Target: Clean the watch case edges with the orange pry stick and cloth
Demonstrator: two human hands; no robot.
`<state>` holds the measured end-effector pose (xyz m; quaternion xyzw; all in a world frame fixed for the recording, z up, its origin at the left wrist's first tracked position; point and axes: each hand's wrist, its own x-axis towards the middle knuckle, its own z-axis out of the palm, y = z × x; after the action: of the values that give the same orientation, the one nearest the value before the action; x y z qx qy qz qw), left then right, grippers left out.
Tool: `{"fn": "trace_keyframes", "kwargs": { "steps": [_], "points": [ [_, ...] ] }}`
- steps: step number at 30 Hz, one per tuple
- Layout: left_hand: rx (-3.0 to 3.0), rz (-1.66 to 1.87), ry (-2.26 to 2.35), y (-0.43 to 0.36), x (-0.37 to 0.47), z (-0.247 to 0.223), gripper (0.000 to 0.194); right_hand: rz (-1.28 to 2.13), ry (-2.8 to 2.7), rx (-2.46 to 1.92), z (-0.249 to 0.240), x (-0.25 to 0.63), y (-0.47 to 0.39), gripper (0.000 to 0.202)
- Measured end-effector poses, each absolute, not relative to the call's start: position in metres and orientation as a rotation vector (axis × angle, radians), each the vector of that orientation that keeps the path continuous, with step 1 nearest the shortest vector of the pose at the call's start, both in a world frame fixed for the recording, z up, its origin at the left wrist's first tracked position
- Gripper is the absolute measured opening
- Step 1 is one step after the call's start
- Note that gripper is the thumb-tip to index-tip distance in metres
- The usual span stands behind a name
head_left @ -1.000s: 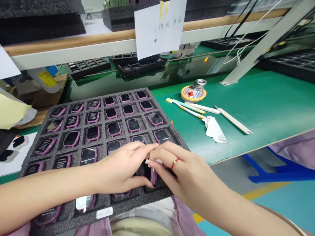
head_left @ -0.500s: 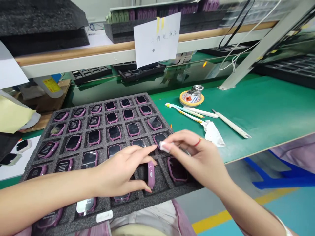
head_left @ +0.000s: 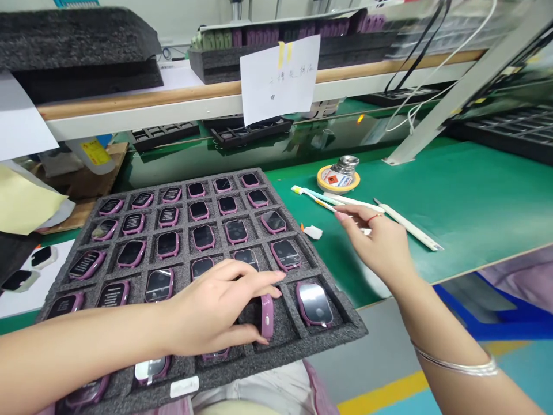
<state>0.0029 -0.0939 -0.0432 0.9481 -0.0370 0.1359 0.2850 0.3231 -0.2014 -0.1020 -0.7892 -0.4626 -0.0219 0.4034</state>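
My left hand (head_left: 224, 305) grips a purple-framed smartwatch (head_left: 266, 317) by its edges, holding it tilted on its side over a compartment of the dark foam tray (head_left: 280, 349). Most of its face is hidden from me. On the green table to the right, my right hand (head_left: 375, 239) has its thumb and fingertips closed around the handle of a toothbrush (head_left: 319, 202) that still lies flat. A small crumpled white wad (head_left: 313, 231) rests beside the tray. Another purple watch (head_left: 315, 304) sits face up in the tray's near right corner compartment.
Several more watches fill the tray. Behind the toothbrush stand a metal-topped bottle (head_left: 346, 165) and a yellow tape roll (head_left: 338, 183). A white-handled slim tool (head_left: 410, 225) lies right of my hand. A shelf edge (head_left: 151, 118) with a hanging paper (head_left: 280, 80) crosses the back.
My right hand has left the tray and moved right to the toothbrush, and the white wad it held now lies on the table. My left hand keeps its hold on the watch.
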Motion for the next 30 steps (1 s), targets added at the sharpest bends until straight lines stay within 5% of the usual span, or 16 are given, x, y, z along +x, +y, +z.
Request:
{"fn": "trace_keyframes", "kwargs": {
  "steps": [6,18,23,30],
  "points": [
    [2.511,0.328,0.014,-0.092,0.003,-0.047,0.048,-0.152,-1.169,-2.167,-0.09,0.348,-0.23,0.013],
    [2.304,0.173,0.053,-0.094,0.008,-0.045,0.074,-0.294,-1.17,-2.359,-0.086,0.34,-0.248,0.018],
    [2.3,0.18,0.069,-0.094,0.008,-0.043,0.079,-0.257,-1.207,-1.822,-0.064,0.26,-0.239,0.017],
    [2.324,0.153,0.089,-0.094,0.006,-0.047,0.088,0.234,-1.874,-1.243,-0.052,0.178,-0.225,0.015]
  ]
}}
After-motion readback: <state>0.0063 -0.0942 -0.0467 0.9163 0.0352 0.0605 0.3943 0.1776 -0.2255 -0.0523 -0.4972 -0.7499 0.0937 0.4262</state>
